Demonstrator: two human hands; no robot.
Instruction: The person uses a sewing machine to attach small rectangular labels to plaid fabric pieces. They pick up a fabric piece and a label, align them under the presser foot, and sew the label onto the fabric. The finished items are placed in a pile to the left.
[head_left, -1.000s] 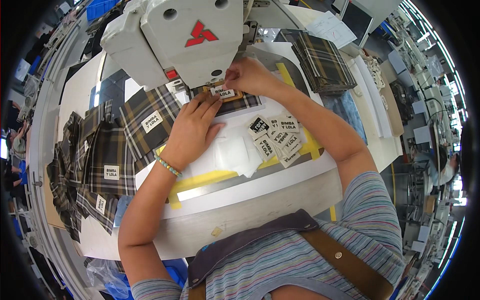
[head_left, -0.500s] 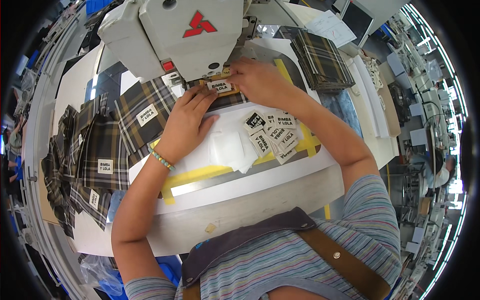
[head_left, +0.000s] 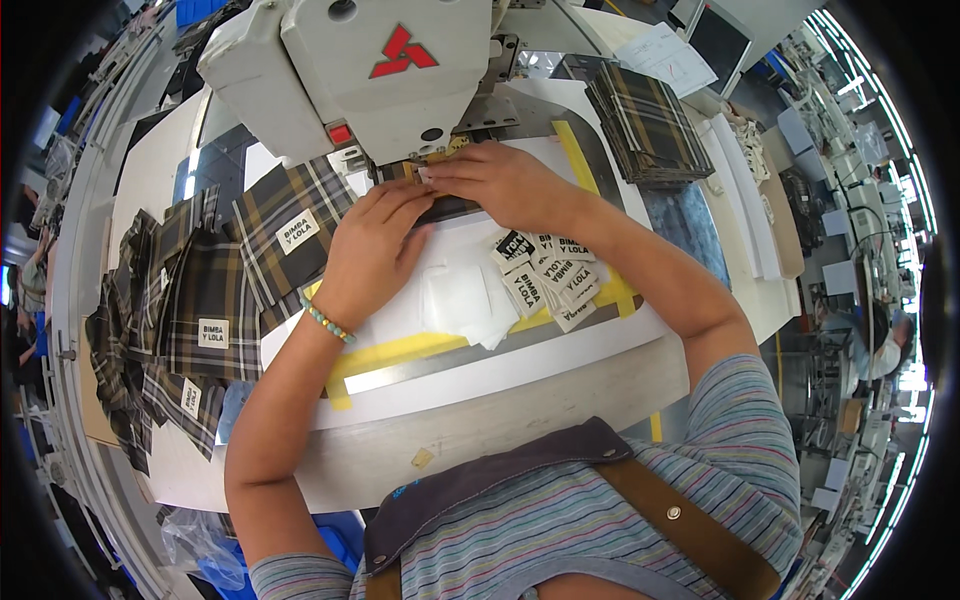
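Note:
My left hand (head_left: 372,250) rests with bent fingertips on a dark plaid fabric piece (head_left: 452,208) below the head of a white sewing machine (head_left: 375,90), its thumb apart. My right hand (head_left: 515,190) has its fingers pressed together over a small white label (head_left: 424,173) on that fabric, by a yellowish plate (head_left: 455,142); the label is mostly hidden. A loose pile of printed square labels (head_left: 548,278) lies below my right hand, beside thin white sheets (head_left: 455,305). Plaid pieces with similar labels (head_left: 213,333) lie spread at the left.
A stack of plaid pieces (head_left: 648,120) sits at the right, near papers (head_left: 660,55) and a dark screen (head_left: 718,45). Yellow tape (head_left: 400,345) edges the work surface. A blue bin (head_left: 340,535) is below the table; a co-worker (head_left: 880,350) is at far right.
My right hand has turned and moved down and left, its fingers now covering most of the label that showed before. My left hand has shifted slightly left since one second ago.

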